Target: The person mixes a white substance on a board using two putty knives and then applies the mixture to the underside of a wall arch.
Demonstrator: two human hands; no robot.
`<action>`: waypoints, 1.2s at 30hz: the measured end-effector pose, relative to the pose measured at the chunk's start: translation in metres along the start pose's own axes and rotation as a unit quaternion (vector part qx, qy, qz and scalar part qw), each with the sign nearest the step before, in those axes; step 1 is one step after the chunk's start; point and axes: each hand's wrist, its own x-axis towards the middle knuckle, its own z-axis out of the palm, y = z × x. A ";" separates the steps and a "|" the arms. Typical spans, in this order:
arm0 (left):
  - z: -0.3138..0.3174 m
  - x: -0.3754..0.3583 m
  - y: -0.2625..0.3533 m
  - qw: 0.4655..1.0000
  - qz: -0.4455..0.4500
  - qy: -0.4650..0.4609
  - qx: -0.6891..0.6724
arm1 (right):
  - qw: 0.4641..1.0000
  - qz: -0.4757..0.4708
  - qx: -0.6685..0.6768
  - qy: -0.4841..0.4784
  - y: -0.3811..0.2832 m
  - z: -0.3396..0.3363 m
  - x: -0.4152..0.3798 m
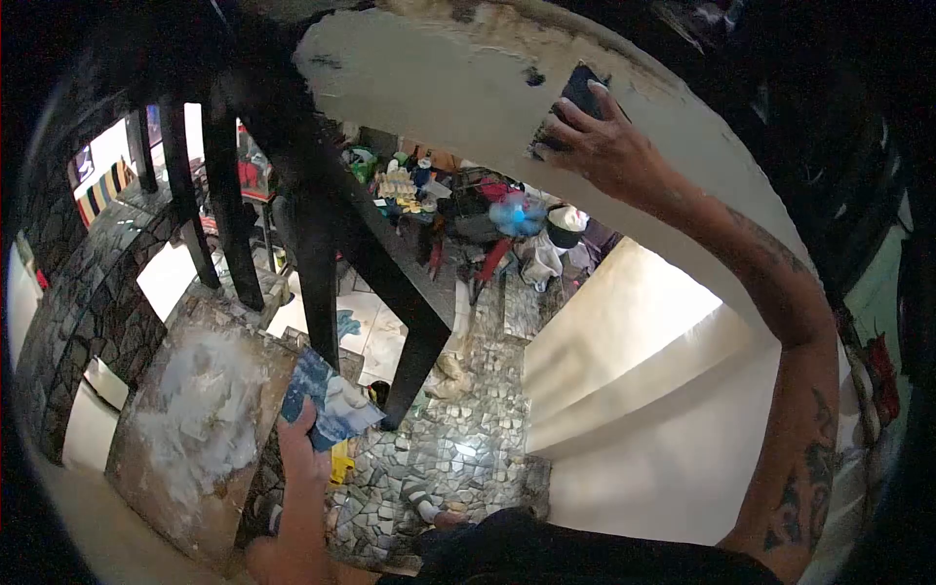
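My right hand [600,146] is raised at the upper right, its fingers wrapped over a dark flat blade [582,90] that lies against the pale, plastered surface [429,83]. Lower left, my left hand [304,444] grips a blue flat plate [322,400] with white paste [349,402] on its right part. The thumb rests on the plate's face. Just left of this hand stands a brown board [185,429] smeared with white paste.
Dark slanted bars [370,273] rise left of centre. A stone-patterned wall [88,322] is at the far left. Below lies a stone-mosaic floor [458,429] with a yellow object [341,462]. Cluttered items and a blue fan [517,214] stand further back.
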 end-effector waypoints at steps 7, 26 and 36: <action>0.019 -0.019 0.009 0.996 -0.011 -0.023 0.080 | 0.993 0.058 0.106 -0.004 -0.024 -0.060 -0.068; 0.102 -0.045 -0.051 0.991 -0.021 -0.046 0.123 | 0.325 0.241 0.888 0.218 -0.359 -0.066 -0.044; 0.105 -0.046 0.003 0.977 -0.075 -0.094 0.176 | 0.296 0.265 0.897 -0.192 -0.583 -0.023 -0.145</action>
